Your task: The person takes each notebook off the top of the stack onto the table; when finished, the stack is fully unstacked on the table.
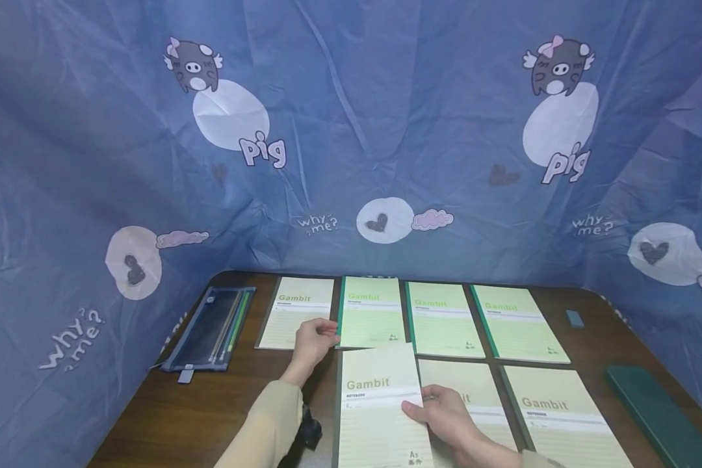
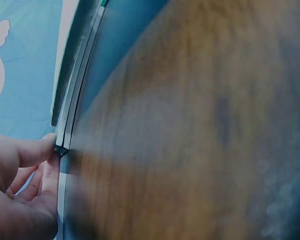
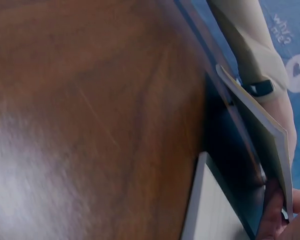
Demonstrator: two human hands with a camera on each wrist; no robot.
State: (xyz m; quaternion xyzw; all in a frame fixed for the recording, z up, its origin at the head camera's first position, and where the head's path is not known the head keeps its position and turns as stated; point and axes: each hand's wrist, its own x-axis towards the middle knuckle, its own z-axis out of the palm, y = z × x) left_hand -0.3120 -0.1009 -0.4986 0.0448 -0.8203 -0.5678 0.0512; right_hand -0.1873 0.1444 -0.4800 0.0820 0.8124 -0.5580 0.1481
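My right hand (image 1: 444, 416) holds a cream Gambit notebook (image 1: 380, 429) by its right edge, thumb on the cover. In the right wrist view, fingers and thumb grip the raised notebook (image 3: 262, 125) from both sides. My left hand (image 1: 312, 341) reaches over the lower corner of a cream notebook (image 1: 301, 292), its fingertips at the left edge of a green-spined notebook (image 1: 374, 318). In the left wrist view, the thumb touches a notebook corner and the loosely bent fingers lie beside another edge.
Two more green-spined notebooks (image 1: 444, 325) (image 1: 517, 328) continue the back row. Cream notebooks (image 1: 468, 383) (image 1: 561, 396) lie in front. A pencil pouch (image 1: 201, 325) is at left; a small blue item (image 1: 574, 318) and dark green case (image 1: 655, 403) are at right.
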